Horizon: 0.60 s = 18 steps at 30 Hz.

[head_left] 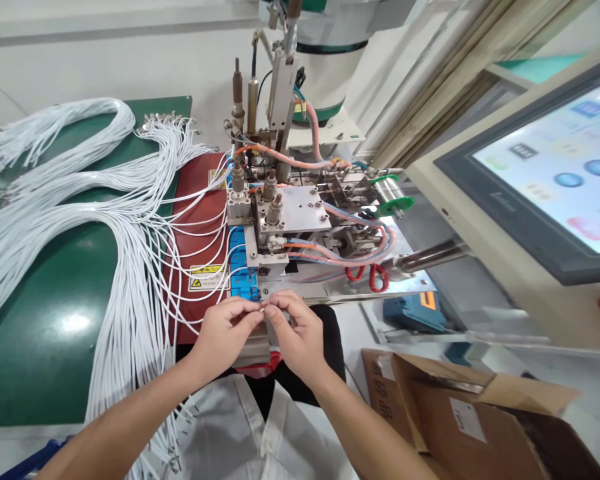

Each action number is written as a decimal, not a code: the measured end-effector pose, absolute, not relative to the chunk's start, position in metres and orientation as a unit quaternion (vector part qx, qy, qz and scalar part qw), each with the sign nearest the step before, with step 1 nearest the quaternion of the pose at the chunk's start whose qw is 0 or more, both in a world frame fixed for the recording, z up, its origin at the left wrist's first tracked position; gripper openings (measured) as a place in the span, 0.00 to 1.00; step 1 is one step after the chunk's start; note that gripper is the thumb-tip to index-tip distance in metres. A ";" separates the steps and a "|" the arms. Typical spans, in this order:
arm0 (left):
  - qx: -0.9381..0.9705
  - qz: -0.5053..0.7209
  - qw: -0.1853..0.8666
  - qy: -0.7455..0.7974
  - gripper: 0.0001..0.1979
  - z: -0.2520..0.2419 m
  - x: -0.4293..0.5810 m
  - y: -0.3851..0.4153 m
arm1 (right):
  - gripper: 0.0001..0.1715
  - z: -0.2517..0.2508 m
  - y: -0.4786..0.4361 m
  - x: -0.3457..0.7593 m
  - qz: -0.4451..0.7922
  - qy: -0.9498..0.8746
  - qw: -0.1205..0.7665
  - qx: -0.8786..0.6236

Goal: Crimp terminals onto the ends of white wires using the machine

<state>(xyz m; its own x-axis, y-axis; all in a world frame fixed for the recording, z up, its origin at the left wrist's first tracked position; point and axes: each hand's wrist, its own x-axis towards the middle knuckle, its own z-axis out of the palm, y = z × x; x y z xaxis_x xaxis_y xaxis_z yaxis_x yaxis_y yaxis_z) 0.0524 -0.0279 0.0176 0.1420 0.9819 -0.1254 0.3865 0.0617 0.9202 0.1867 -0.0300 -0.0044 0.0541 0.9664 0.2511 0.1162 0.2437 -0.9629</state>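
Observation:
My left hand (224,337) and my right hand (300,337) meet fingertip to fingertip at the near end of the machine. Both are closed in a pinch on the small pale tip of a white cable (262,309), mostly hidden by the fingers. Just beyond them is a row of blue cable holders (243,283), with several white cables (215,253) running into it from the left. The machine's metal plate and clamp block (297,208) stand past the holders.
A large bundle of white cables (125,287) drapes over the green table (45,360) at left. A solder wire spool (391,193) sits on the machine's right. A touchscreen panel (545,167) juts in at right, above an open cardboard box (460,413).

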 end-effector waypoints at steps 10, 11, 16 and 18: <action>0.564 0.378 0.442 0.586 0.04 0.014 0.055 -0.030 | 0.07 -0.009 -0.032 0.181 0.417 -0.502 0.563 -0.507; 0.556 0.384 0.441 0.590 0.04 0.013 0.056 -0.031 | 0.07 -0.009 -0.032 0.179 0.411 -0.502 0.564 -0.510; 0.538 0.403 0.422 0.608 0.06 0.012 0.059 -0.033 | 0.05 -0.008 -0.034 0.173 0.321 -0.545 0.575 -0.519; 0.557 0.396 0.396 0.613 0.05 0.013 0.059 -0.033 | 0.04 -0.008 -0.033 0.173 0.259 -0.587 0.568 -0.516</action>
